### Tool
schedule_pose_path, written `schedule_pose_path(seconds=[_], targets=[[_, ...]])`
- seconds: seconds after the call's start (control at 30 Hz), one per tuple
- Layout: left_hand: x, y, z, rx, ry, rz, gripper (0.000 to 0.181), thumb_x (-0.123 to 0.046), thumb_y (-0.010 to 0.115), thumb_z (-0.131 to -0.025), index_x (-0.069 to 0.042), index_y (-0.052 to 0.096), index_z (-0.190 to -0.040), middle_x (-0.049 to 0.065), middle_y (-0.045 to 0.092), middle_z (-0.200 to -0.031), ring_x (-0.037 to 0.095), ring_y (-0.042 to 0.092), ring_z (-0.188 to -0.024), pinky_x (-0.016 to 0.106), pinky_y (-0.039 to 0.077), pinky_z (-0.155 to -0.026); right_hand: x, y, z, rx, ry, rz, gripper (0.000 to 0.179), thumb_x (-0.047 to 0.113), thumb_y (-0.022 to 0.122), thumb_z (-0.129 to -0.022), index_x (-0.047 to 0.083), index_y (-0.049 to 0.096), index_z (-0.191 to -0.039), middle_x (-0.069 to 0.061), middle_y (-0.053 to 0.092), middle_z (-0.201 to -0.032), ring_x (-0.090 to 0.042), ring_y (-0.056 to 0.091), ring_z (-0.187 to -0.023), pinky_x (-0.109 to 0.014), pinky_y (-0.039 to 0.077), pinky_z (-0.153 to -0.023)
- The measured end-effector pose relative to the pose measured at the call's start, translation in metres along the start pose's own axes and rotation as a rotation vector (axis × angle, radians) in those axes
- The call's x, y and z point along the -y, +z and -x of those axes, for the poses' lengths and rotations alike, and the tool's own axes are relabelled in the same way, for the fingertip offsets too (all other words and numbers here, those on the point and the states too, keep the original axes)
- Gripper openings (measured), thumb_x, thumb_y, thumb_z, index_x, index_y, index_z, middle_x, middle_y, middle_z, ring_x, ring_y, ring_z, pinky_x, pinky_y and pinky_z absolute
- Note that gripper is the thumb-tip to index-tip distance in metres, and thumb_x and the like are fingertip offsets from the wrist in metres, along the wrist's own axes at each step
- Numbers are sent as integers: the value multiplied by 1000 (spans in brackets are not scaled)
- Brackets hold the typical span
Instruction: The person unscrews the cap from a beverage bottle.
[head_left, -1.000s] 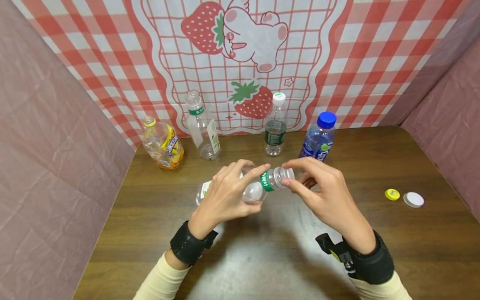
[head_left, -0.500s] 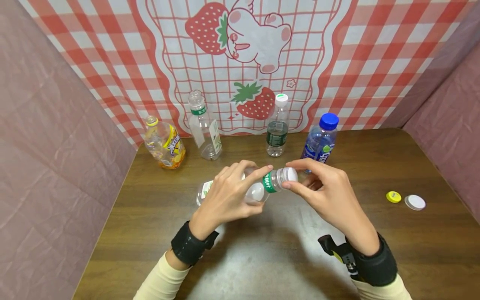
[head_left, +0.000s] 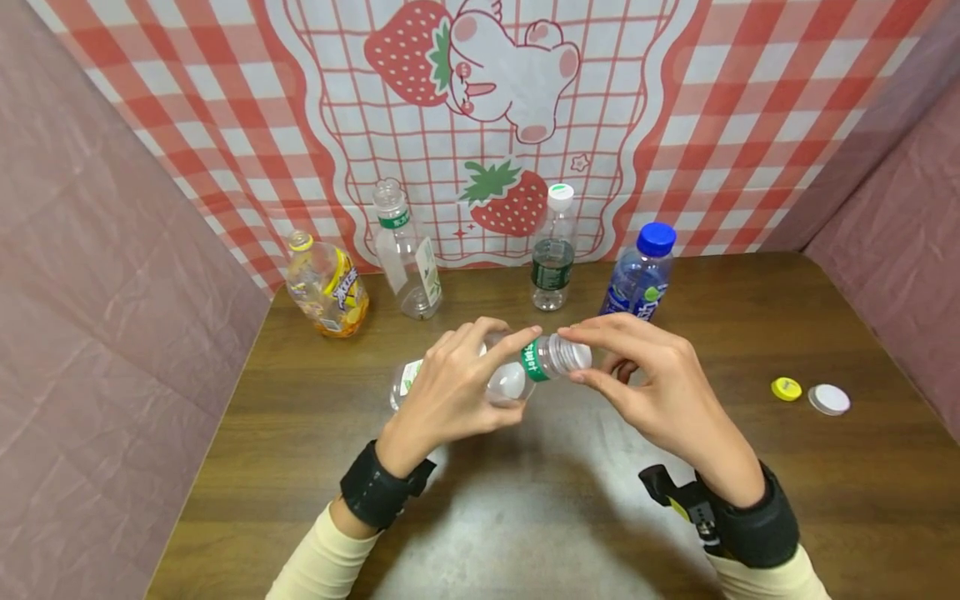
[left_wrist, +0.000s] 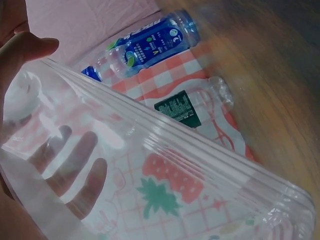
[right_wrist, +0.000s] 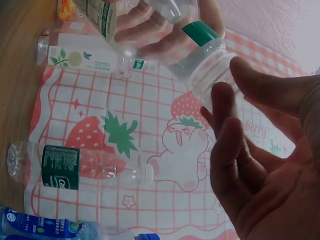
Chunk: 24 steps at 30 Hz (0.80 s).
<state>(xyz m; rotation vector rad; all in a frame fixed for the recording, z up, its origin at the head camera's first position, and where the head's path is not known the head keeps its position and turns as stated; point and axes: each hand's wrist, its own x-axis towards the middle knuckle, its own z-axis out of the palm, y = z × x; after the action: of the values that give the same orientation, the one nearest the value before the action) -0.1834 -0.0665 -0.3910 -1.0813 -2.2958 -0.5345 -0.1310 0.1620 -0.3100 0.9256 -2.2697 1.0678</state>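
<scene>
My left hand (head_left: 450,383) grips the body of a clear plastic bottle (left_wrist: 165,135), tilted with its mouth toward the right. A green band (head_left: 531,360) runs round its neck, and a white label shows near its base. At the mouth sits a whitish cap (head_left: 579,357). My right hand (head_left: 652,375) pinches this mouth end between thumb (right_wrist: 250,75) and index finger, its other fingers curled beneath. Whether the cap is threaded on or loose cannot be told. In the left wrist view, the fingers show through the clear bottle wall.
Along the back stand a yellow-labelled bottle (head_left: 330,287), an uncapped clear bottle (head_left: 408,267), a white-capped bottle (head_left: 552,258) and a blue-capped bottle (head_left: 641,271). On the right lie a yellow cap (head_left: 786,389) and a white cap (head_left: 829,399). A checked cloth (head_left: 750,125) hangs behind.
My right fingers have shifted round the bottle's mouth, the index fingertip now further left along the neck. The left hand and the tilted bottle stay almost in place.
</scene>
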Motion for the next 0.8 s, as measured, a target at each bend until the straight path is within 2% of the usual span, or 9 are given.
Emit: schedule_pose_path(seconds=[0.2, 0.3, 0.43, 0.53, 0.6, 0.7, 0.8], targets=[[-1, 1, -1, -22, -7, 31, 84, -47, 74, -61, -26, 49, -139, 5, 52, -114, 19, 54, -94, 32, 43, -65, 9, -3, -3, -40, -76, -18, 41, -19, 75, -59, -4, 70, -98, -14, 64, -103, -8, 55, -63, -15, 46, -56], [0, 4, -2, -26, -11, 34, 84, -47, 73, -61, -26, 49, -139, 4, 52, -114, 18, 53, -93, 31, 43, -65, 8, -9, 0, -39, -70, -17, 43, -20, 75, -59, -5, 70, -99, -14, 63, -104, -10, 58, -65, -17, 49, -59], [2, 6, -1, -33, -23, 39, 83, -48, 73, -61, -26, 50, -138, 3, 53, -114, 17, 53, -93, 32, 43, -65, 1, -21, 14, -18, -18, 30, 46, -20, 75, -59, -4, 69, -102, -12, 62, -105, -13, 62, -67, -18, 51, -63], [4, 5, 0, -42, -27, 45, 82, -48, 73, -61, -26, 50, -137, 4, 53, -113, 17, 53, -93, 32, 44, -65, -15, -33, 34, -4, 22, 127, 46, -15, 76, -61, 0, 70, -104, -8, 62, -104, -10, 61, -67, -16, 49, -64], [6, 2, 1, -45, -29, 44, 82, -48, 74, -61, -27, 50, -137, 5, 53, -113, 18, 53, -93, 33, 44, -65, -35, -42, 52, 2, 40, 198, 47, -11, 76, -62, 3, 70, -106, -6, 62, -105, -7, 59, -67, -13, 48, -63], [3, 5, -1, -51, -21, 64, 83, -47, 75, -61, -27, 50, -137, 5, 53, -113, 19, 53, -92, 33, 44, -63, -68, -66, 92, 19, 111, 360, 48, -5, 77, -63, 7, 70, -108, -4, 61, -105, -6, 58, -68, -10, 46, -62], [1, 8, -1, -59, -17, 75, 84, -47, 75, -60, -27, 50, -137, 5, 54, -112, 19, 53, -89, 34, 43, -61, -96, -93, 131, 56, 220, 517, 49, 0, 77, -64, 9, 69, -112, -6, 61, -104, -12, 60, -67, -19, 49, -56]])
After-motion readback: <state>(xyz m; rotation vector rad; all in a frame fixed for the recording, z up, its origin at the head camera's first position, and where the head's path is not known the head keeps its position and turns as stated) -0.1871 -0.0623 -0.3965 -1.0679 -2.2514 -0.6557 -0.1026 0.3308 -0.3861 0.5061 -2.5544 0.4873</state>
